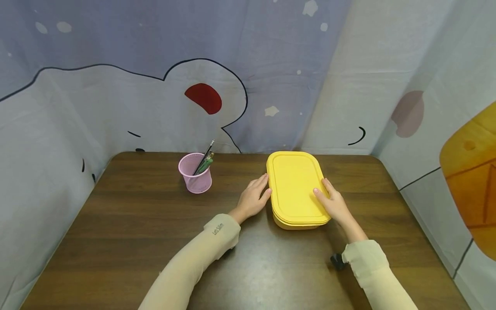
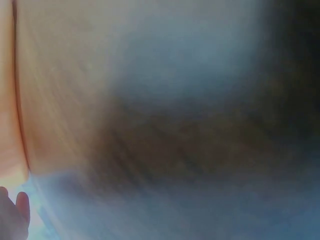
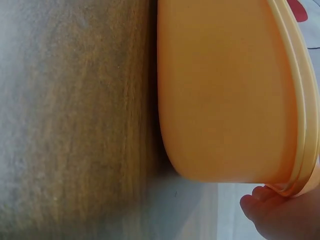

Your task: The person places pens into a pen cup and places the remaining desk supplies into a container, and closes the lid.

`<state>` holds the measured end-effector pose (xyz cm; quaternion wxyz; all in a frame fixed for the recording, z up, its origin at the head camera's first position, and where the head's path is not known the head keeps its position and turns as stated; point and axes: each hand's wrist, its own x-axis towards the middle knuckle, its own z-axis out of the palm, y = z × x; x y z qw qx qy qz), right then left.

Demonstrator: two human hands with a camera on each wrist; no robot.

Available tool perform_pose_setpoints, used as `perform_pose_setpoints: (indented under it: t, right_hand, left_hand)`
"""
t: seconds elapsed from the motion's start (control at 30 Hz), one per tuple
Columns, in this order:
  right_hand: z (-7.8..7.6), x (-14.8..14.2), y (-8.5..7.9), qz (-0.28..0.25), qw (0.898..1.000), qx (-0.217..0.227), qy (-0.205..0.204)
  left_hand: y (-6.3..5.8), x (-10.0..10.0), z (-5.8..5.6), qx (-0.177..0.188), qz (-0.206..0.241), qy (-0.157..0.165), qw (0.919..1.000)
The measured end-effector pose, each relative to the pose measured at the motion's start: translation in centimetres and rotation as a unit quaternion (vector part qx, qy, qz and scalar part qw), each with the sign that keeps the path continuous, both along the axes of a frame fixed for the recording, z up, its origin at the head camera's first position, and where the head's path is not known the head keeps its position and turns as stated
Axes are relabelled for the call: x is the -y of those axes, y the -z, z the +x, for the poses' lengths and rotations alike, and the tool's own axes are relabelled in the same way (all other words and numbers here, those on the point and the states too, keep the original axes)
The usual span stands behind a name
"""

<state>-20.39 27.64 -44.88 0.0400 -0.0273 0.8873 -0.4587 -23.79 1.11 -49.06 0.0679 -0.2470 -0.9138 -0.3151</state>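
A yellow lidded plastic food container (image 1: 296, 185) sits on the table, its lid in place. In the right wrist view the container (image 3: 225, 90) shows its side wall and the rim of the lid. My left hand (image 1: 252, 198) lies along its left side, fingers extended and tips at the wall. My right hand (image 1: 334, 203) grips the right edge, thumb over the lid and fingers against the side below. At the lower right of the right wrist view, fingertips of the right hand (image 3: 285, 215) appear by the lid's rim. The left wrist view is mostly blurred.
A pink mesh pen cup (image 1: 197, 183) holding a pencil and a green item stands left of the container. The brown wooden table (image 1: 128, 224) meets a printed cloth curtain (image 1: 279, 77) at its back edge, and cloth also hangs at both sides.
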Motion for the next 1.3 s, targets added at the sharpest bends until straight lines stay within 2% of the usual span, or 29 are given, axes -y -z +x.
perform_pose_setpoints:
  t: [0.6,0.8,0.93,1.07,1.3]
  right_hand:
    - [0.1,0.1,0.4,0.015,1.000,0.004,-0.007]
    - [-0.1,-0.2,-0.3,0.019,1.000,-0.001,-0.007]
    - [-0.3,-0.7,-1.4,0.027,0.999,-0.026,0.008]
    - [-0.6,-1.5,-2.4,0.057,0.996,-0.065,0.019]
    - [-1.0,-2.6,-3.7,0.114,0.981,-0.152,0.036]
  left_hand:
    - [0.4,0.2,0.6,-0.006,0.000,0.004,1.0000]
    - [0.2,0.6,0.4,-0.003,-0.002,0.000,1.0000]
    - [-0.8,1.3,0.0,-0.020,-0.005,-0.006,0.9998]
    - [-2.5,2.6,-0.5,-0.056,-0.003,-0.020,0.9982]
    - [-5.4,5.6,-1.2,-0.093,0.008,-0.062,0.9937]
